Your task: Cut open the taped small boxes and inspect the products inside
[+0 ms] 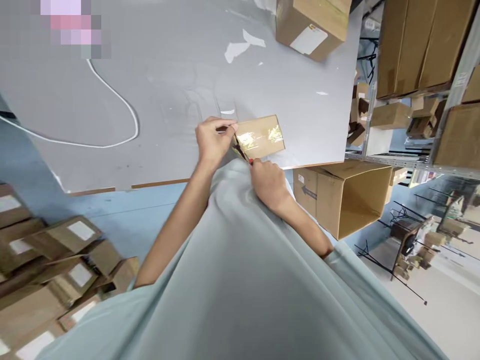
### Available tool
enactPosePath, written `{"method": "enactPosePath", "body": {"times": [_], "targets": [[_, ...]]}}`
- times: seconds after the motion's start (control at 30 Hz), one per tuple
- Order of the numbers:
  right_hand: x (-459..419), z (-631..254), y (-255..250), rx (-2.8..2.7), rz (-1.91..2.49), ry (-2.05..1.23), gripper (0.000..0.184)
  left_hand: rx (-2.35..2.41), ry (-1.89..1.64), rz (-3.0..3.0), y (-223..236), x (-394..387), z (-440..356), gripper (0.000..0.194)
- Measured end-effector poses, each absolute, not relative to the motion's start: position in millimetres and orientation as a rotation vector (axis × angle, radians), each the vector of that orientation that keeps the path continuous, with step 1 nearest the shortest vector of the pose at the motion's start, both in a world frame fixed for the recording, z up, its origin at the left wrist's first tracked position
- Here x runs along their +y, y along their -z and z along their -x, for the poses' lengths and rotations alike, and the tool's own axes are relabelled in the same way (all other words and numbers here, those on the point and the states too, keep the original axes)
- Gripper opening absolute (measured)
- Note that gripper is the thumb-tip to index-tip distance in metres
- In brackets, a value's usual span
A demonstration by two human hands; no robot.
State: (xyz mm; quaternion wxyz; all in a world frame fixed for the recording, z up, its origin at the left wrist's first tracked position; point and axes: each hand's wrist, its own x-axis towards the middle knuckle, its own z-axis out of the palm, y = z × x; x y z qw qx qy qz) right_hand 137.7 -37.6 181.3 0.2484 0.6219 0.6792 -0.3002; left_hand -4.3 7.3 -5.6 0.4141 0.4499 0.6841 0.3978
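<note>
A small cardboard box (262, 136) sealed with shiny clear tape lies near the front edge of the grey table (168, 90). My left hand (212, 140) grips the box's left end, fingers curled over it. My right hand (268, 182) is closed around a thin tool with a red tip (250, 161), its dark blade reaching to the box's near left corner. The tool's handle is hidden in my fist.
A larger cardboard box with a white label (311, 25) sits at the table's far right. A white cable (112, 100) loops across the left. Paper scraps (240, 47) lie mid-table. An open carton (341, 192) stands below the table, stacked boxes (48, 270) left, shelving (423, 75) right.
</note>
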Motion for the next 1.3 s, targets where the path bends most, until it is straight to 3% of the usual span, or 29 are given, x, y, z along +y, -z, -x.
{"method": "enactPosePath", "body": {"times": [0.17, 0.47, 0.8, 1.3], "targets": [[-26, -197, -188, 1.737, -1.915, 0.752, 0.041, 1.759, -0.964, -1.352, -13, -3, -6, 0.027], [-12, -260, -150, 1.912, -2.050, 0.917, 0.043, 1.468, -0.695, -1.891, -26, 5, -76, 0.052], [16, -258, -128, 1.999, -1.918, 1.027, 0.042, 1.506, -0.633, -1.919, -18, 3, -71, 0.053], [11, -217, -129, 1.753, -1.972, 0.709, 0.052, 1.399, -0.666, -1.892, -20, 10, -67, 0.050]]}}
